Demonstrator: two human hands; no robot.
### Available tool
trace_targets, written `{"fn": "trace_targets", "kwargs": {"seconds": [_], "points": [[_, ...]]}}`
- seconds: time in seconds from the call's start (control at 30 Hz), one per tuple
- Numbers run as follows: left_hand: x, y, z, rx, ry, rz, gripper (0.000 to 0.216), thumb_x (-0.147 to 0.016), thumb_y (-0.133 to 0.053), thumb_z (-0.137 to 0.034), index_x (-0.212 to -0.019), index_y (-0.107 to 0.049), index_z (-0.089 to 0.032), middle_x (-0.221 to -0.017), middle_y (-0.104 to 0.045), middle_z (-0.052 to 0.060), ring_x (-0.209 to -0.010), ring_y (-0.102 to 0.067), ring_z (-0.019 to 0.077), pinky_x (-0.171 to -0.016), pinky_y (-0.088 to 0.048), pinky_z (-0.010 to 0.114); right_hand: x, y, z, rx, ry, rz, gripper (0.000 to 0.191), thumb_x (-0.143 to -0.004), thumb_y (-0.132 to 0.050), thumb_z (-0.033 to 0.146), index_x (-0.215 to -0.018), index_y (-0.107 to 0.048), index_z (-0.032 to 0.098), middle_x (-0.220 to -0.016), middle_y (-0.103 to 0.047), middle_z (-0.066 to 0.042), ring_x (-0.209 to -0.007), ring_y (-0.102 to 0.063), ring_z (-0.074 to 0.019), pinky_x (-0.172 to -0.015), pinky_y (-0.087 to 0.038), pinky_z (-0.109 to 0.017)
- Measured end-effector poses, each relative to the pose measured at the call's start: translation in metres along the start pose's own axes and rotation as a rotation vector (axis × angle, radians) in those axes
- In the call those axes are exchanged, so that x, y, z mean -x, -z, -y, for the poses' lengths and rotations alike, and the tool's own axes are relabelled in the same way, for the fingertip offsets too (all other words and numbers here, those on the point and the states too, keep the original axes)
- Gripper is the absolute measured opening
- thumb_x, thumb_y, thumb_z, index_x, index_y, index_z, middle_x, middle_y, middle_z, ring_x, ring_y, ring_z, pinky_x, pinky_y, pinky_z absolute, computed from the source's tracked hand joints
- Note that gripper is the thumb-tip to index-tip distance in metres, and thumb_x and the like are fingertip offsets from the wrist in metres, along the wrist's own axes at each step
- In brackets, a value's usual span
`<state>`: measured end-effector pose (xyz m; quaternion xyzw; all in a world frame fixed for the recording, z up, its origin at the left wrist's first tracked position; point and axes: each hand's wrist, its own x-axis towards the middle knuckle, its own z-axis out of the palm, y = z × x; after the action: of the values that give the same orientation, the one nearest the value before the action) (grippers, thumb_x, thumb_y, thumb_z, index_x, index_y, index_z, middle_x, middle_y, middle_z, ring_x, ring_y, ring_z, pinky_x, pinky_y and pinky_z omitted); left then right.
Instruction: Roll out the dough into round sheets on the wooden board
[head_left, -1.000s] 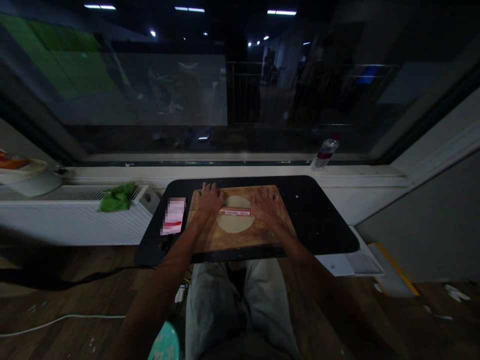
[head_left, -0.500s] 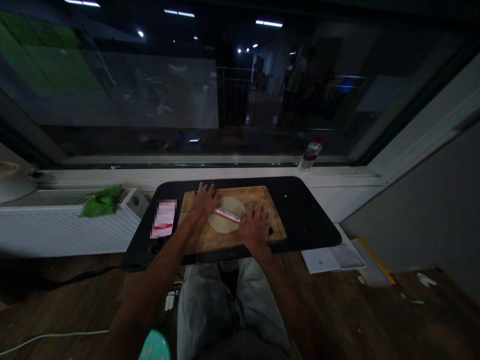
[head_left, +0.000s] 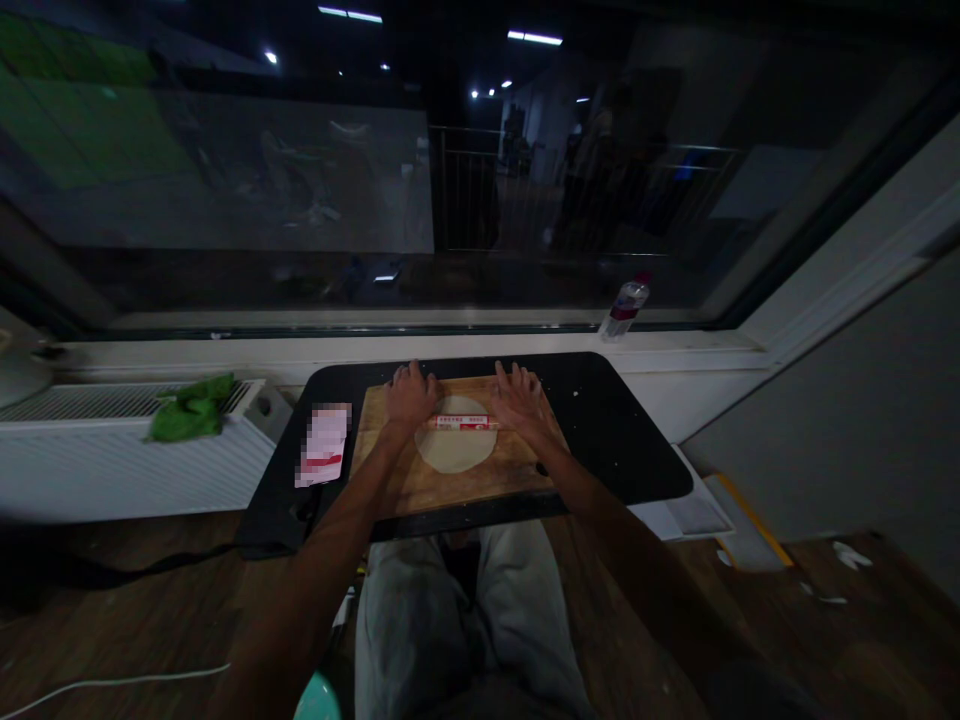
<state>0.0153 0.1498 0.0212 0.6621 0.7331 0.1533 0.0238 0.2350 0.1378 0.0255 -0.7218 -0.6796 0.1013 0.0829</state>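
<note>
A thin, pale round of dough (head_left: 455, 457) lies flat on a wooden cutting board (head_left: 420, 492). Across its upper half lies a rolling pin (head_left: 462, 423) with a red and white label, nearly level from side to side. My left hand (head_left: 410, 396) rests over the pin's left end, palm down, with its fingers stretched forward. Over the right end lies my right hand (head_left: 519, 398), its fingers spread and pointing away from me. Both palms hide the pin's ends.
The board sits on a black tabletop (head_left: 615, 430). A phone (head_left: 325, 445) lies at its left, screen blurred. Beyond are a water bottle (head_left: 625, 308) on the windowsill and a green cloth (head_left: 191, 408) on the white radiator (head_left: 135, 470). A teal object (head_left: 318, 698) is below.
The rolling pin has turned from slanted to nearly level. My right hand has moved forward, away from me, with its end of the pin. My left hand has shifted only slightly.
</note>
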Motion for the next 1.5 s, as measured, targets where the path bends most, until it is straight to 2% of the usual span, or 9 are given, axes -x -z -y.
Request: {"fn": "trace_targets", "kwargs": {"seconds": [0.23,0.43,0.53,0.67,0.8,1.03,1.2,1.4,1.5], "points": [[0.003,-0.001,0.000,0.007,0.028,0.002,0.054,-0.116,-0.044,-0.039,-0.157,-0.057,-0.006,-0.148,-0.072,0.029,-0.143,-0.068,0.0385,-0.114,-0.057,0.047,0.000,-0.003,-0.002,0.087,0.069,-0.065,0.067,-0.122,-0.031,0.041,-0.186,-0.030,0.022,-0.192,-0.026,-0.021,-0.179,-0.020,-0.0408,-0.139,-0.017,-0.074],[0.006,-0.007,0.002,-0.033,-0.018,0.000,0.062,-0.115,-0.043,-0.038,-0.167,-0.052,-0.006,-0.161,-0.066,0.029,-0.158,-0.057,0.0387,-0.125,-0.050,0.052,0.047,-0.021,0.000,0.126,-0.011,-0.120,0.068,-0.120,-0.036,0.039,-0.185,-0.033,0.020,-0.190,-0.032,-0.020,-0.177,-0.024,-0.0412,-0.139,-0.019,-0.073],[0.006,-0.009,0.004,-0.049,-0.091,0.026,0.063,-0.115,-0.040,-0.039,-0.170,-0.052,-0.009,-0.168,-0.062,0.026,-0.169,-0.044,0.0387,-0.131,-0.044,0.058,0.073,-0.029,0.005,0.110,-0.010,-0.241,0.070,-0.119,-0.037,0.038,-0.185,-0.033,0.018,-0.187,-0.037,-0.023,-0.175,-0.030,-0.0436,-0.137,-0.023,-0.074],[0.006,-0.010,0.007,-0.035,-0.131,0.051,0.068,-0.115,-0.039,-0.043,-0.174,-0.049,-0.010,-0.172,-0.060,0.025,-0.170,-0.043,0.0397,-0.131,-0.044,0.061,0.095,-0.034,0.011,0.113,-0.005,-0.322,0.067,-0.119,-0.035,0.039,-0.182,-0.041,0.017,-0.182,-0.046,-0.023,-0.170,-0.039,-0.0430,-0.138,-0.025,-0.070],[0.006,-0.009,0.008,-0.030,-0.127,0.053,0.068,-0.115,-0.040,-0.043,-0.174,-0.048,-0.010,-0.172,-0.059,0.025,-0.169,-0.043,0.0403,-0.131,-0.043,0.064,0.084,-0.031,0.008,0.096,-0.014,-0.316,0.066,-0.120,-0.033,0.039,-0.181,-0.044,0.017,-0.182,-0.046,-0.022,-0.171,-0.038,-0.0423,-0.139,-0.024,-0.069],[0.007,-0.003,0.003,-0.048,-0.114,0.010,0.063,-0.115,-0.039,-0.037,-0.172,-0.051,-0.011,-0.166,-0.063,0.026,-0.157,-0.057,0.0394,-0.126,-0.049,0.059,0.018,-0.010,-0.001,0.020,-0.043,-0.123,0.068,-0.121,-0.024,0.043,-0.185,-0.033,0.021,-0.188,-0.036,-0.019,-0.176,-0.028,-0.0403,-0.139,-0.022,-0.070],[0.008,0.000,0.000,-0.035,-0.110,-0.007,0.060,-0.116,-0.039,-0.036,-0.168,-0.053,-0.011,-0.162,-0.065,0.026,-0.153,-0.059,0.0389,-0.124,-0.052,0.057,-0.015,0.004,0.002,-0.027,0.002,-0.089,0.071,-0.123,-0.017,0.051,-0.187,-0.027,0.023,-0.189,-0.034,-0.019,-0.176,-0.027,-0.0399,-0.138,-0.021,-0.074],[0.010,-0.002,0.001,-0.050,-0.108,0.047,0.064,-0.116,-0.040,-0.039,-0.171,-0.051,-0.008,-0.166,-0.062,0.028,-0.161,-0.052,0.0415,-0.128,-0.048,0.060,0.003,-0.003,0.001,0.058,-0.013,-0.107,0.070,-0.122,-0.022,0.047,-0.188,-0.022,0.022,-0.190,-0.031,-0.020,-0.177,-0.023,-0.0389,-0.139,-0.018,-0.072],[0.010,-0.005,0.001,-0.082,-0.118,0.098,0.070,-0.116,-0.038,-0.045,-0.176,-0.046,-0.009,-0.174,-0.055,0.027,-0.170,-0.040,0.0436,-0.134,-0.040,0.065,0.027,-0.013,-0.001,0.101,-0.030,-0.100,0.070,-0.118,-0.034,0.040,-0.185,-0.033,0.020,-0.190,-0.030,-0.020,-0.178,-0.022,-0.0399,-0.140,-0.017,-0.071]]}}
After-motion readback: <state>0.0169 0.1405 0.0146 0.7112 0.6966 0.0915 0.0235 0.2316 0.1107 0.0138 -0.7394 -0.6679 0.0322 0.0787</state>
